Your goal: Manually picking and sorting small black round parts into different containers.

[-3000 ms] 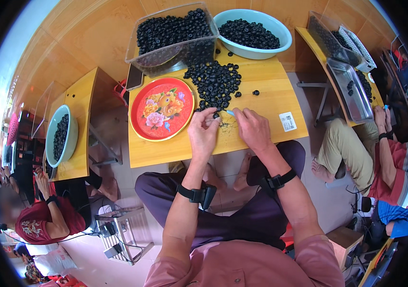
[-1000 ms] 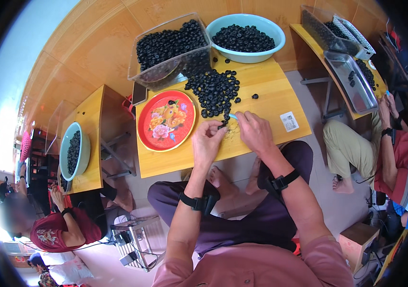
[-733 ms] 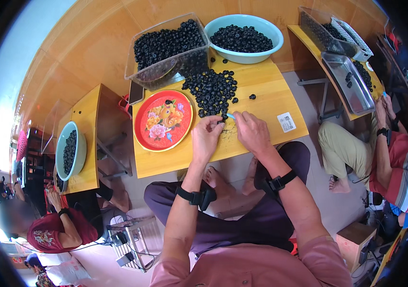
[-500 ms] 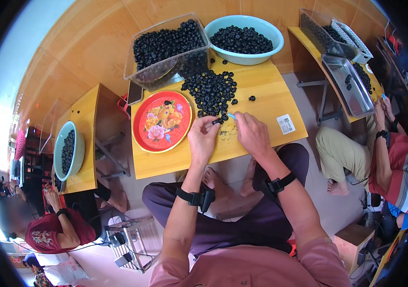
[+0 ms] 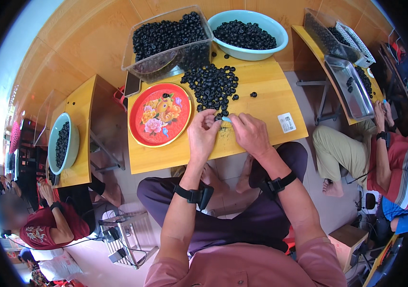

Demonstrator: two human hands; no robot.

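My left hand (image 5: 202, 135) pinches a small black ring-shaped part (image 5: 219, 116) above the yellow wooden table (image 5: 266, 112). Close on its right, my right hand (image 5: 252, 135) grips a slim light-blue handled tool (image 5: 227, 119), whose tip meets or nearly meets the part; the exact contact is too small to tell. A loose pile of the same black parts (image 5: 209, 86) spreads just beyond my fingers. To the left lies a round red tray (image 5: 138, 117) with a gold rim and flower print, with one black part on it. Fine crumbs (image 5: 225, 134) dot the wood below my hands.
A clear plastic bin (image 5: 158, 71) and a light-blue basin (image 5: 247, 54), both filled with black parts, stand at the back. A dark phone-like object (image 5: 132, 84) lies by the tray. People work at side tables, with another basin (image 5: 73, 148) left and a metal tray (image 5: 352, 103) right.
My right hand has moved slightly left, bringing the blue tool against or close to the black part in my left hand. The view has shifted a little.
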